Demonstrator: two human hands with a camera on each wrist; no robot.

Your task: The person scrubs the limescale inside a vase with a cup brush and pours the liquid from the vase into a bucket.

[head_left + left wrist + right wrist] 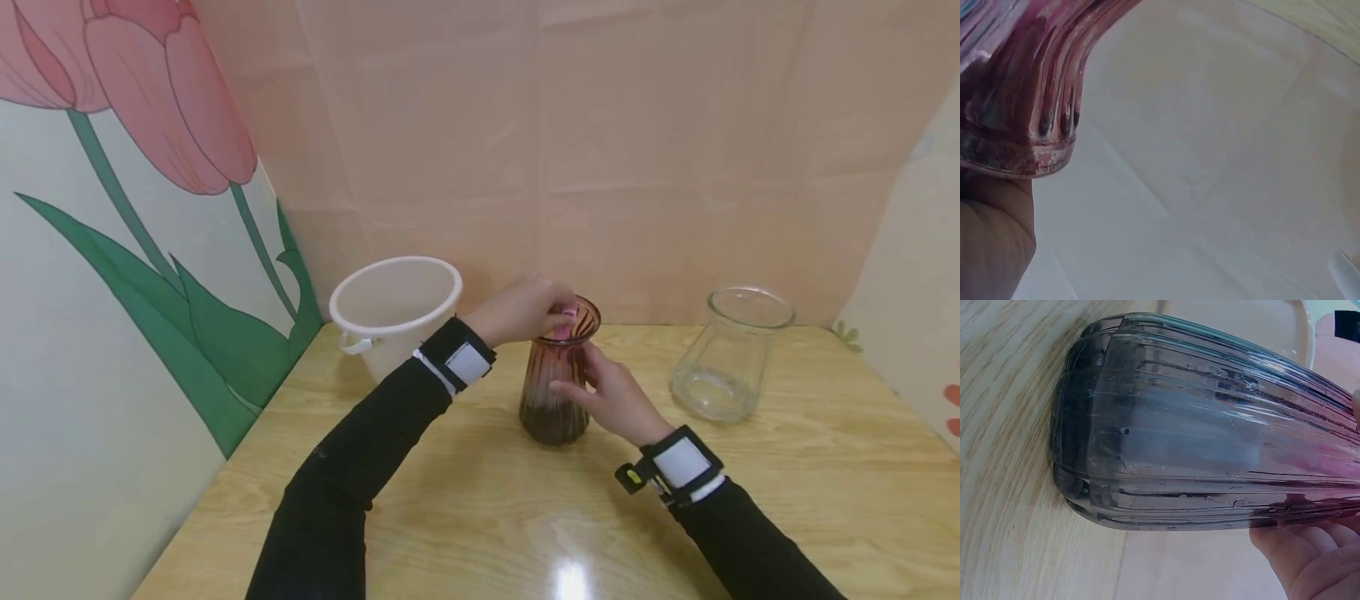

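Ribbed glass vase: pink at the neck and dark brown toward the base, the ribbed vase stands upright on the table, near the middle of its far half and close to the back wall.
Right hand: the right hand grips the vase at its waist, fingers curled round the side facing the person; in the right wrist view the fingers lie against the ribbed glass.
Left hand: the left hand sits at the vase's mouth, its fingertips pinched on a small pink thing at the rim; what that pink thing is cannot be told.
Left wrist view: the flared rim of the vase fills the upper left corner, with part of the hand just below it; the rest is blurred wall.
White bucket: a white bucket stands in the far left corner of the table, just behind the left forearm, its mouth open upward.
Clear glass jar: a clear glass jar stands upright to the right of the vase, apart from it.
Surroundings: a pale pink back wall, and a left wall painted with a pink tulip and green leaves.
Sleeves: black sleeves, with a black-and-white strap on each wrist.
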